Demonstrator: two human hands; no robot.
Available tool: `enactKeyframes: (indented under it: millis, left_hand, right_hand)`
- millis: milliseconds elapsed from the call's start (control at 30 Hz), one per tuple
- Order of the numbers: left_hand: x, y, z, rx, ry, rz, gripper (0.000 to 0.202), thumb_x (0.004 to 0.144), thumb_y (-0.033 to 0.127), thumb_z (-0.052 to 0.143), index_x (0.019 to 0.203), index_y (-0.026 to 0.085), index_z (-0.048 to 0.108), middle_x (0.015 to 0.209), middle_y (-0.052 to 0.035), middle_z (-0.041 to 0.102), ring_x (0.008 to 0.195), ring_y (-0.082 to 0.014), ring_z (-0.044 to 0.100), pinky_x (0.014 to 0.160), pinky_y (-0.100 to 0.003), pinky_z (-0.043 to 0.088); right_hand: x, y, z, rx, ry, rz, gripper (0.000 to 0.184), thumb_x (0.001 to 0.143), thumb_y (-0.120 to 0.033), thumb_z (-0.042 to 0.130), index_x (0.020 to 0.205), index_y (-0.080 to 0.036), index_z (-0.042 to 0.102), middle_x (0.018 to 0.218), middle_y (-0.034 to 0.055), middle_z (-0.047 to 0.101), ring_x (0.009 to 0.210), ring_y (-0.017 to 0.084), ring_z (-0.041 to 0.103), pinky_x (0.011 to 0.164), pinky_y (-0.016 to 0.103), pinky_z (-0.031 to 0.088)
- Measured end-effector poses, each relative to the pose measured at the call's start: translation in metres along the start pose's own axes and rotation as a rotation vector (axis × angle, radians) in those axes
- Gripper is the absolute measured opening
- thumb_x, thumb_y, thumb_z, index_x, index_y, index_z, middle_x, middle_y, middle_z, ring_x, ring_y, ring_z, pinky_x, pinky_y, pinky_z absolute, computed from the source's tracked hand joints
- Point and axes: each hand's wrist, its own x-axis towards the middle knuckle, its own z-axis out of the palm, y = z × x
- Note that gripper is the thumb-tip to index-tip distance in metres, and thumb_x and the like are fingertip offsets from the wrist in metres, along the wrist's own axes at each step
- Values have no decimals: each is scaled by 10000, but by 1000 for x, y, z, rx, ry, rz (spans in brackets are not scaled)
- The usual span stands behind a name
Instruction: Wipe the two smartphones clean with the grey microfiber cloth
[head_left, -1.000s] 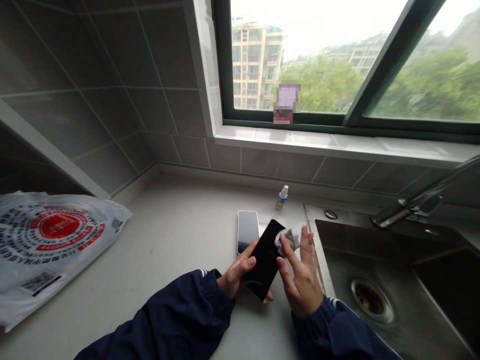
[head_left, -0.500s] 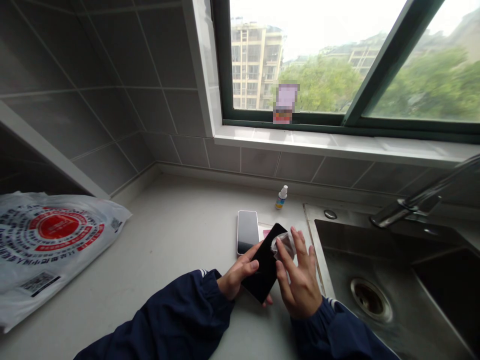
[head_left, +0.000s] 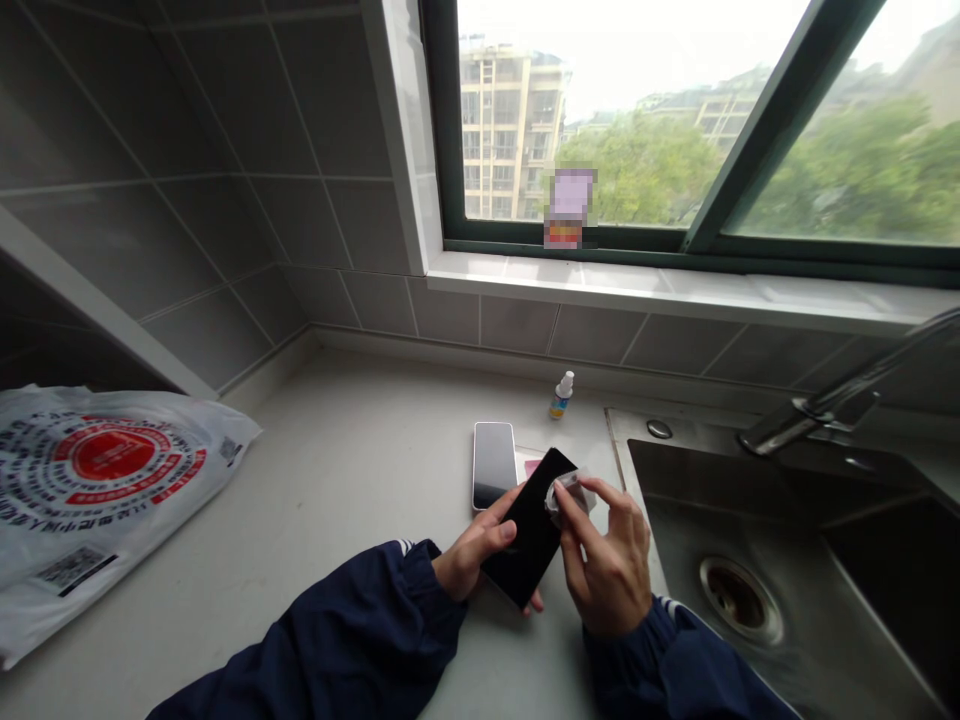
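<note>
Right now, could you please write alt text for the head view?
A left hand holds a black smartphone while the right hand presses a cloth to it, beside a white-framed phone on a countertop by a steel sink.

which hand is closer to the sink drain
Right. The right hand, pinching a cloth, is to the drain's left and fairly near it. The left hand, holding a black phone, is farther left, with the phone between it and the right hand.

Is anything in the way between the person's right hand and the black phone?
Only the pale cloth pinched in the right hand: it sits between the fingers and the upper edge of the black phone, which the left hand holds. Nothing else visible stands between them.
</note>
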Motion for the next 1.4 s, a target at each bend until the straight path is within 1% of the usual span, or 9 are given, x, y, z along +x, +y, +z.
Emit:
enactKeyframes:
  millis: [233, 467, 800, 1000, 1133, 1200, 1267, 1333, 1400]
  left_hand:
    - [0, -2, -2, 23, 20, 0, 700, 904, 483, 511, 1519, 302, 229, 1177, -169, 617, 692, -250, 733, 518, -308, 578]
    - [0, 0, -1, 30, 15, -12, 704, 911, 491, 506, 1522, 305, 212, 1079, -142, 662, 681, -251, 727, 494, -294, 550]
    - [-3, -2, 0, 44, 40, -14, 696, 926, 471, 479, 1533, 278, 196, 890, -109, 694, 666, -250, 710, 526, -305, 530]
    - [-3, 1, 2, 51, 32, -16, 708, 894, 474, 538, 1521, 321, 246, 1314, -178, 569, 722, -241, 713, 536, -318, 550]
    - [-2, 3, 4, 53, 3, -24, 758, 860, 487, 595, 1520, 318, 262, 1418, -188, 496, 750, -241, 711, 536, -314, 557]
    - [-1, 4, 5, 72, 8, -15, 749, 870, 484, 585, 1523, 305, 266, 1405, -179, 521, 779, -245, 711, 627, -379, 582]
    - [-1, 3, 5, 110, 35, 51, 697, 887, 467, 568, 1509, 273, 322, 1419, -156, 525, 964, -287, 692, 857, -475, 552]
    - [0, 0, 3, 132, 84, 143, 622, 900, 442, 559, 1468, 232, 416, 1456, -126, 505, 1250, -322, 552, 1104, -500, 375]
    - [0, -6, -1, 77, 139, 186, 546, 919, 427, 538, 1414, 201, 494, 1466, -105, 504, 1410, -304, 376, 1203, -460, 205]
  right_hand:
    - [4, 4, 2, 178, 37, -7, 469, 901, -117, 578, 1334, -295, 603, 956, 79, 574, 846, 219, 589, 744, 374, 544]
    - [5, -10, -1, 287, 35, -100, 520, 860, -65, 618, 1328, -292, 600, 1163, 78, 662, 1081, 271, 619, 901, 439, 544]
    - [4, -15, -1, 280, -130, -219, 604, 911, -110, 515, 1495, -194, 385, 1503, 122, 442, 1415, 336, 372, 1099, 560, 387]
    - [2, -8, 2, 183, -193, -194, 643, 961, -203, 470, 1554, -135, 229, 1576, 170, 289, 1458, 352, 269, 1122, 566, 343]
    - [3, -7, 3, 144, -164, -122, 655, 970, -233, 458, 1564, -151, 195, 1598, 158, 233, 1469, 361, 228, 1133, 574, 316]
    - [3, -9, 2, 145, -178, -124, 666, 973, -250, 456, 1568, -148, 175, 1604, 158, 211, 1473, 364, 212, 1136, 579, 308]
    - [1, -14, 2, 163, -215, -168, 669, 977, -265, 451, 1568, -133, 166, 1602, 164, 213, 1474, 361, 211, 1139, 575, 307]
    - [0, -19, 1, 192, -268, -232, 663, 979, -275, 452, 1564, -122, 181, 1594, 163, 239, 1473, 353, 218, 1142, 561, 314]
    - [-2, -25, 1, 216, -323, -285, 655, 978, -282, 463, 1558, -114, 208, 1585, 158, 267, 1473, 346, 225, 1144, 544, 325]
